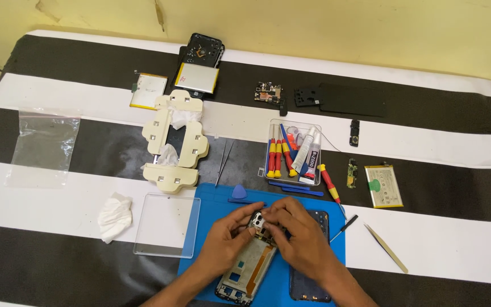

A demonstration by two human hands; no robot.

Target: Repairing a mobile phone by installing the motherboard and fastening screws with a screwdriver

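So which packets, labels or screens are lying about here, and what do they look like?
Plastic bag: far left, clear, flat, zip-top.
Glue tube: in the clear tool box, white with dark print.
Battery: right side, silvery, green round sticker.
Battery label: top centre, pale rectangle edged yellow.
No lit screens.

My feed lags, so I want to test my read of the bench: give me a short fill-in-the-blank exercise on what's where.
1. Both hands, left hand and right hand, work on an opened phone lying on a ____ mat.
2. The crumpled white tissue lies to the ____ of the clear plate.
3. The screwdrivers in the clear box have red and ____ handles.

Missing words: blue; left; yellow
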